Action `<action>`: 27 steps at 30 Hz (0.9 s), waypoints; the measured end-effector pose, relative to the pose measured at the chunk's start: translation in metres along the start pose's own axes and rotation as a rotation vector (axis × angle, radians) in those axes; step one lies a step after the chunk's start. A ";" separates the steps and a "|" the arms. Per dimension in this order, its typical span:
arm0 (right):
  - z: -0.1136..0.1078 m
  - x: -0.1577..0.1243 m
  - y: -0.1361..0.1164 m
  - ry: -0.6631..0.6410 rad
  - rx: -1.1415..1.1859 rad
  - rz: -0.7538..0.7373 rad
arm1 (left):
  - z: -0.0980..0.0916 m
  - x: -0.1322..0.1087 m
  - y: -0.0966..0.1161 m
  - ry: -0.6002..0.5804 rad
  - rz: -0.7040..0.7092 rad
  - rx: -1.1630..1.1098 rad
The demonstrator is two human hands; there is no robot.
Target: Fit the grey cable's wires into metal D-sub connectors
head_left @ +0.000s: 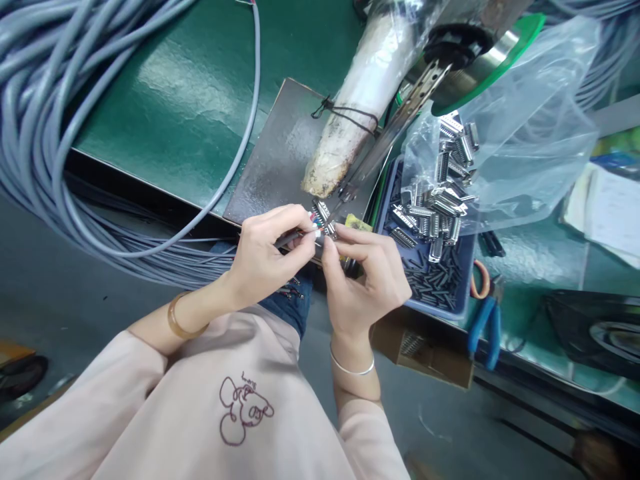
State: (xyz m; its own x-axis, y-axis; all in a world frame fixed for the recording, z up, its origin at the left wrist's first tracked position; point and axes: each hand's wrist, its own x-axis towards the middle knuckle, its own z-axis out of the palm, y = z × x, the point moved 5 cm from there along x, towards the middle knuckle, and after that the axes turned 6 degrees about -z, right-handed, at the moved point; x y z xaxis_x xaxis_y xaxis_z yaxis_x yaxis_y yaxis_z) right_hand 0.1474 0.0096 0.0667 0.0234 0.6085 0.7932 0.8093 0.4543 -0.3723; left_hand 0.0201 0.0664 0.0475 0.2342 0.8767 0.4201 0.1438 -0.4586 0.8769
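Note:
My left hand (265, 257) is closed in a pinch on the end of a grey cable (287, 239) whose coloured wire tips show at the fingertips. My right hand (363, 273) is closed on a small metal connector (325, 220), held against those wire tips. Both hands meet at the front edge of a dark metal plate (280, 153) on the green bench. Just above the connector ends the tip of a wrapped soldering tool (350, 127) and a metal strip (390, 127).
A blue tray (440, 280) of small black sleeves and metal connectors sits to the right, with a clear plastic bag (520, 127) of connectors over it. Blue-handled pliers (485, 323) lie beyond. Thick coils of grey cable (35, 120) fill the left. A cardboard box (430, 353) sits below the tray.

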 end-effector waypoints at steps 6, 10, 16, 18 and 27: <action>0.001 0.001 0.000 0.000 -0.008 0.007 | 0.001 0.003 0.005 -0.008 0.020 0.027; 0.001 0.003 -0.001 0.003 -0.019 0.016 | -0.002 0.005 0.009 0.001 0.053 0.042; -0.001 0.004 -0.006 0.001 -0.057 -0.041 | -0.003 0.006 0.005 -0.037 -0.009 0.012; -0.001 0.001 -0.008 -0.010 -0.077 -0.088 | -0.002 0.005 0.002 -0.068 -0.056 -0.007; -0.014 -0.012 0.010 -0.059 0.081 0.168 | 0.003 -0.006 0.002 -0.215 -0.114 -0.101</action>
State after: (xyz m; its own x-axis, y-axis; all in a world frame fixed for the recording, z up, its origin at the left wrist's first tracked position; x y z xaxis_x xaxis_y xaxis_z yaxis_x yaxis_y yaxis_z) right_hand 0.1635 -0.0021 0.0597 0.1179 0.7163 0.6878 0.7470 0.3924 -0.5367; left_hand 0.0216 0.0595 0.0466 0.4222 0.8662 0.2671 0.0868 -0.3319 0.9393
